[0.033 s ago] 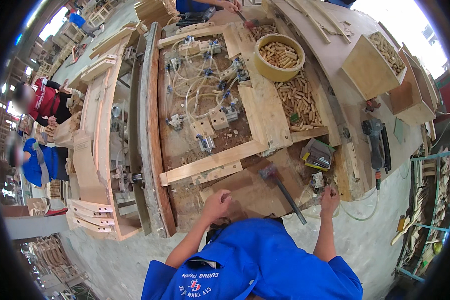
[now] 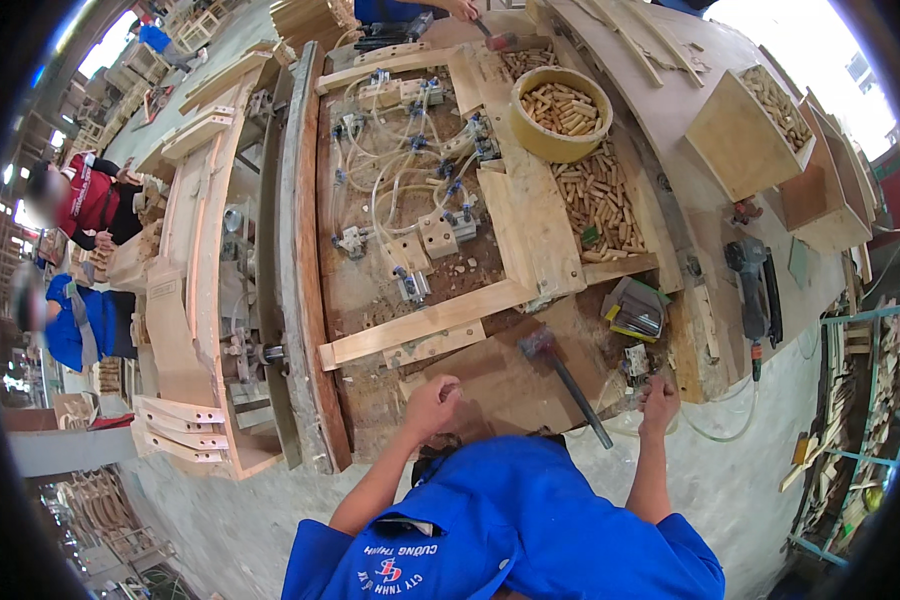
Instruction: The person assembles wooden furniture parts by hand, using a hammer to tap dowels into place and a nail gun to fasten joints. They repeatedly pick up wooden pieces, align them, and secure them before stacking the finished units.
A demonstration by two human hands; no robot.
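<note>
My left hand [image 2: 432, 405] is loosely curled over the near edge of a brown board [image 2: 490, 382], with nothing seen in it. At the bench's near right corner, the fingers of my right hand [image 2: 658, 405] are closed beside a small pneumatic valve [image 2: 635, 362]; what they pinch is hidden. Between my hands lies a mallet [image 2: 570, 388], its dark head on the board and its handle pointing toward me. Beyond is a wooden jig frame [image 2: 430, 328] fitted with small air cylinders [image 2: 410, 285] and looping clear hoses [image 2: 375, 205].
Wooden dowels fill a yellow round tub [image 2: 560, 147] and the trough [image 2: 595, 200] below it. A cut-open container [image 2: 635, 310] of metal pieces sits near the valve. A power drill [image 2: 750, 285] and dowel boxes [image 2: 745, 145] stand right. Across the bench is a co-worker's hand [image 2: 462, 10].
The co-worker's hand and the red-headed tool at the far side have shifted slightly. My own hands stay in place.
</note>
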